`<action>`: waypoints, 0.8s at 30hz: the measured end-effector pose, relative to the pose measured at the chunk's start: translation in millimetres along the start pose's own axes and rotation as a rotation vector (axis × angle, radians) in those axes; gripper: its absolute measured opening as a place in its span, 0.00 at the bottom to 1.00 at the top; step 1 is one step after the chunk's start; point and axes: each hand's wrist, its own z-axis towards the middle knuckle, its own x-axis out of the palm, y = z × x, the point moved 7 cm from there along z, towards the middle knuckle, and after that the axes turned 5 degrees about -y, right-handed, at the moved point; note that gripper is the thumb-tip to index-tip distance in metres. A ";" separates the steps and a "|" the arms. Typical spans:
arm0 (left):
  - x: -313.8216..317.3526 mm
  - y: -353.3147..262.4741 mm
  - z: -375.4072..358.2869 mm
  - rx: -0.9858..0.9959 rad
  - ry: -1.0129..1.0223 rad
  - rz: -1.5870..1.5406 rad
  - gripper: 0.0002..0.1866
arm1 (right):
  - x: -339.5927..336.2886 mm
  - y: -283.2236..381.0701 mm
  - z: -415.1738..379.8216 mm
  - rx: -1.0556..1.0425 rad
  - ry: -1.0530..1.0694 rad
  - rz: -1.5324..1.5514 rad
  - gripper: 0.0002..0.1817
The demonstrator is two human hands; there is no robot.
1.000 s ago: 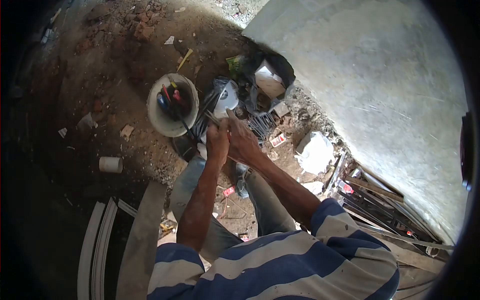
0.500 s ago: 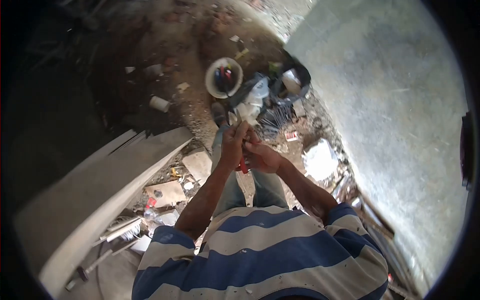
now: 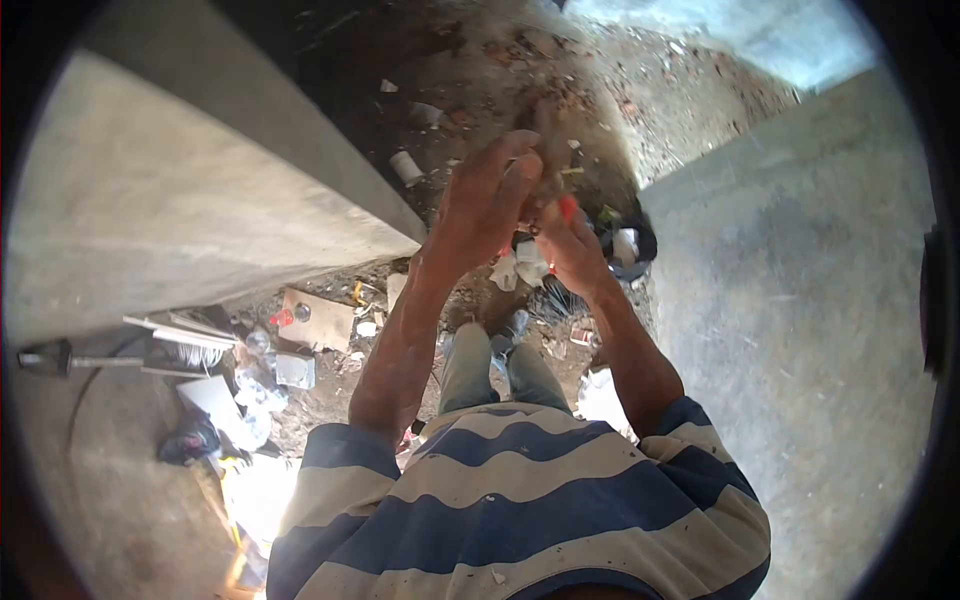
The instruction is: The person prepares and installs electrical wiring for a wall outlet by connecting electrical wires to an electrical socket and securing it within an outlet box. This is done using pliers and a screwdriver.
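Both my hands are raised together above the littered floor, in the upper middle of the head view. My left hand (image 3: 482,208) has its fingers curled together; what lies inside them, if anything, is hidden. Just to its right and slightly lower, my right hand (image 3: 575,250) is closed around a red-handled tool (image 3: 568,208). Red shows above the thumb and again below the palm, but the tool's working end is blurred and I cannot make out its kind. The fingertips of the two hands are close together, perhaps touching.
Concrete wall faces rise on the left (image 3: 220,190) and right (image 3: 790,300). Below lie a black plastic bag (image 3: 645,240), a bundle of dark wires (image 3: 560,298), a cardboard piece (image 3: 328,322) and a white cup-like container (image 3: 406,168). Wood strips and bright plastic lie lower left.
My hands have risen from near my knees to higher and farther forward, still close together. The view has tilted and turned; the bucket seen before is now hidden behind my hands.
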 end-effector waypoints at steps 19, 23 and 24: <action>-259.8 5.6 -430.7 -0.404 -0.503 0.192 0.13 | 356.3 -144.8 -138.0 0.376 0.014 0.140 0.25; -294.0 -5.2 -487.1 -0.430 -0.450 0.136 0.13 | 414.7 -168.5 -160.7 0.407 0.220 0.120 0.29; -297.5 -2.2 -497.9 -0.505 -0.414 0.047 0.13 | 419.9 -164.7 -163.5 0.400 0.205 0.104 0.29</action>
